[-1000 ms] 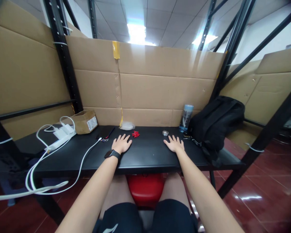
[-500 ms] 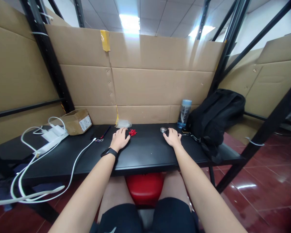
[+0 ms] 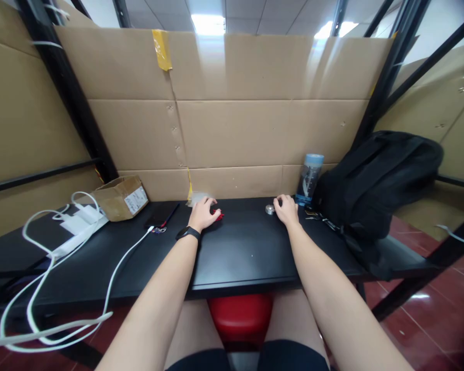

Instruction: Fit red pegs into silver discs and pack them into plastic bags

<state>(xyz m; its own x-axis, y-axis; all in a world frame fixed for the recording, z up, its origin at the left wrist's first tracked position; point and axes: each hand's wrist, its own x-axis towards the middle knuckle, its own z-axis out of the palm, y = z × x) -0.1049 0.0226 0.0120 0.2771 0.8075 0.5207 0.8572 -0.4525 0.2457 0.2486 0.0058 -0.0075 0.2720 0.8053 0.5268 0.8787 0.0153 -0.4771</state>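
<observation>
- White cable (image 3: 112,273), lower left: trails off the black table (image 3: 239,257), well apart from my hands.
- Red small parts (image 3: 218,216), centre, near the cardboard wall: my left hand (image 3: 204,213) lies over them, fingers curled down; pinching or not, I cannot tell. Risk, I judge: a sweeping finger scatters the loose heap. Long axis and heading: too small to tell.
- Silver disc (image 3: 269,209), centre right: flat, round, no long axis. My right hand (image 3: 286,210) is just beside it, fingers loosely bent, gripping nothing. Risk: a nudge slides it towards the upright bottle (image 3: 310,180).
</observation>
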